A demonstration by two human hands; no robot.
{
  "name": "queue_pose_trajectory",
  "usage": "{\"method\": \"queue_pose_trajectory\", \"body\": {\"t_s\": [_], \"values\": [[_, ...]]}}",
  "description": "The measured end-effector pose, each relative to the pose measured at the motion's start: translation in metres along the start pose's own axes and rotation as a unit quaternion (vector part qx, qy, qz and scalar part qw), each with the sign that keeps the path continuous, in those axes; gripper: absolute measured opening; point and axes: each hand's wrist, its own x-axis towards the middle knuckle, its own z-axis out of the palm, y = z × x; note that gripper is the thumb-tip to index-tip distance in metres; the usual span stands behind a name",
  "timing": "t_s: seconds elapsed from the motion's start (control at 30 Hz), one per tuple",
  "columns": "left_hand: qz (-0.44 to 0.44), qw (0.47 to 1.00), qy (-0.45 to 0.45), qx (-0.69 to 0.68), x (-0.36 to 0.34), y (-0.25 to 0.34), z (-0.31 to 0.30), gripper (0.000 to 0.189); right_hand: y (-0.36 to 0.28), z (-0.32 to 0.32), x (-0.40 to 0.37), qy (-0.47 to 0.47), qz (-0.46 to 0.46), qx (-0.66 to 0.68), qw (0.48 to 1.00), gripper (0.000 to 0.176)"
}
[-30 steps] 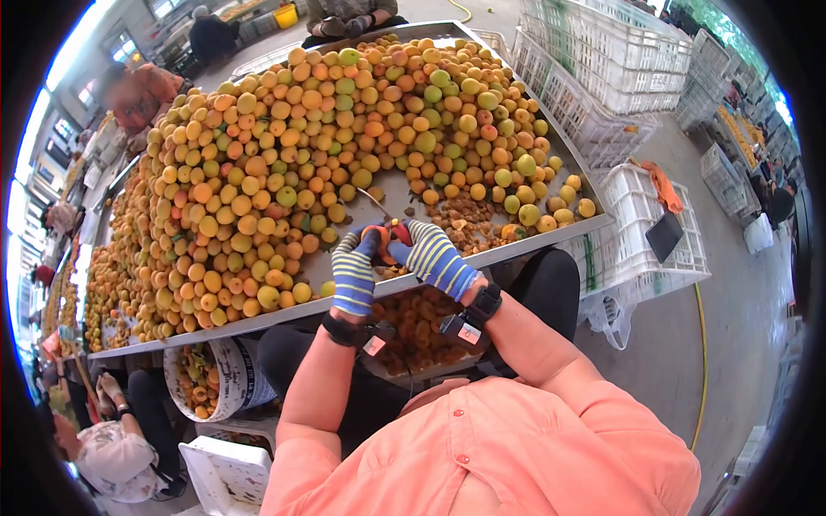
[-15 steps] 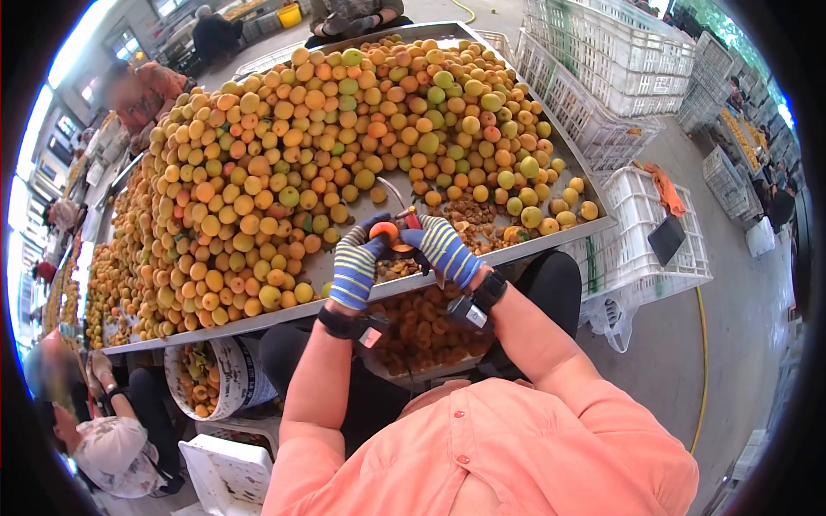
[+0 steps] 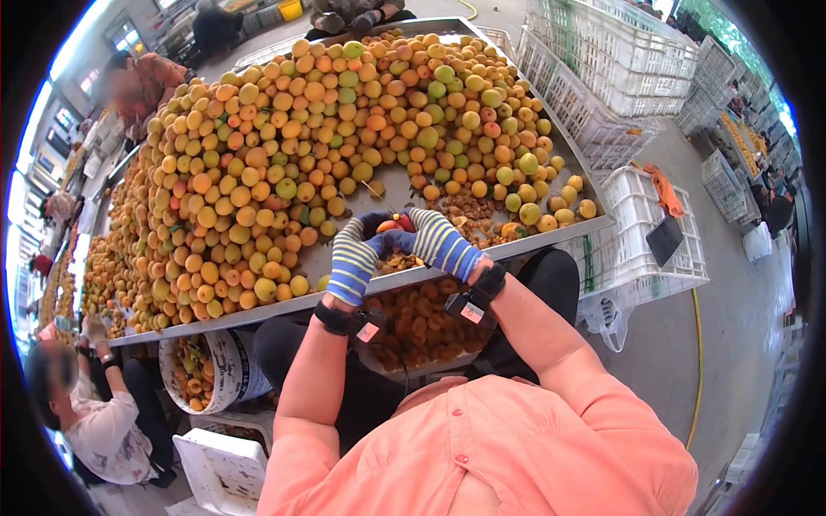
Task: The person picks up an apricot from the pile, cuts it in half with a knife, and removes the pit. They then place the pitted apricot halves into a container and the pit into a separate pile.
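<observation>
Both hands wear striped gloves and meet over the near edge of the tabletop (image 3: pixel 258 308). The left hand (image 3: pixel 353 262) and right hand (image 3: pixel 439 241) are each curled closed, fingertips pinching one apricot (image 3: pixel 391 225) between them, just above that edge. The heap (image 3: pixel 327 129) of fruit covers most of the tabletop, with pits (image 3: pixel 469 211) just beyond the hands. A tub (image 3: pixel 422 318) of halves sits below the edge. A bucket (image 3: pixel 211 370) stands under the tabletop's left end.
</observation>
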Motion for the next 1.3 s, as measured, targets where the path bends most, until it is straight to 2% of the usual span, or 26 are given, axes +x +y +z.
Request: {"method": "queue_pose_trajectory", "body": {"t_s": [0.03,0.13,0.17,0.3,0.33,0.37,0.43,0.47,0.57,0.63,0.7,0.73,0.83,0.87,0.97,1.0,1.1,1.13,1.23,1.27,1.3], "values": [[0.016,1.0,-0.005,0.023,-0.002,0.004,0.001,0.033,-0.007,-0.004,-0.002,-0.005,0.03,0.049,0.998,0.042],[0.007,0.999,-0.034,-0.025,-0.007,0.008,-0.004,0.032,-0.008,-0.007,-0.004,-0.001,0.11,0.177,0.978,0.034],[0.002,0.998,-0.046,-0.043,-0.008,0.007,-0.006,0.031,-0.008,-0.01,-0.007,-0.012,0.176,0.267,0.947,0.032],[-0.011,0.999,0.022,-0.028,0.004,-0.006,-0.025,0.025,-0.027,-0.025,-0.028,-0.052,0.175,0.187,0.965,0.027],[-0.032,0.998,0.042,0.027,0.005,-0.002,-0.028,0.029,-0.039,-0.028,-0.038,-0.091,0.185,0.18,0.962,0.028],[-0.061,0.997,0.046,0.002,0.008,-0.004,-0.031,0.032,-0.035,-0.024,-0.046,-0.118,0.178,0.153,0.965,0.024],[-0.116,0.991,0.053,-0.047,0.014,-0.008,-0.033,0.039,-0.025,-0.006,-0.067,-0.154,0.103,0.218,0.958,0.022],[-0.112,0.993,0.029,-0.014,0.012,-0.008,-0.035,0.047,-0.027,-0.005,-0.076,-0.186,0.098,0.155,0.965,0.022],[0.002,0.997,0.071,0.023,0.012,-0.012,-0.049,0.042,-0.024,0.009,-0.1,-0.228,0.078,0.019,0.97,0.031],[0.012,0.991,0.119,0.065,0.009,0.001,-0.069,0.026,-0.018,0.019,-0.106,-0.224,0.056,-0.099,0.968,0.034],[0.035,0.95,0.159,0.266,-0.004,0.012,-0.092,0.023,-0.017,0.019,-0.109,-0.239,0.068,-0.146,0.958,0.034],[0.053,0.922,0.15,0.352,-0.013,0.016,-0.102,0.023,-0.015,0.02,-0.11,-0.228,0.061,-0.165,0.958,0.033],[0.044,0.818,0.076,0.569,-0.035,0.017,-0.125,0.025,-0.01,0.019,-0.111,-0.201,0.063,-0.147,0.966,0.032],[-0.01,0.768,0.045,0.639,-0.039,0.019,-0.127,0.028,-0.01,0.017,-0.111,-0.202,0.053,-0.16,0.965,0.032],[-0.046,0.669,0.01,0.742,-0.046,0.032,-0.121,0.028,-0.011,0.015,-0.112,-0.206,0.033,-0.185,0.96,0.031],[-0.064,0.637,-0.027,0.768,-0.046,0.035,-0.119,0.029,-0.011,0.015,-0.112,-0.21,0.031,-0.186,0.959,0.031],[-0.06,0.624,-0.069,0.776,-0.033,0.018,-0.129,0.03,-0.01,0.016,-0.113,-0.21,0.016,-0.176,0.962,0.03],[-0.056,0.635,-0.089,0.765,-0.03,0.019,-0.13,0.031,-0.011,0.017,-0.114,-0.209,0.013,-0.171,0.963,0.03],[-0.103,0.639,-0.088,0.757,-0.021,0.023,-0.118,0.032,-0.015,0.017,-0.116,-0.192,0.003,-0.155,0.969,0.03],[-0.091,0.642,-0.077,0.757,-0.018,0.018,-0.118,0.034,-0.016,0.016,-0.117,-0.184,0.0,-0.15,0.971,0.03],[-0.079,0.737,-0.047,0.669,-0.013,0.01,-0.125,0.035,-0.019,0.013,-0.118,-0.173,0.011,-0.144,0.974,0.03]]}}
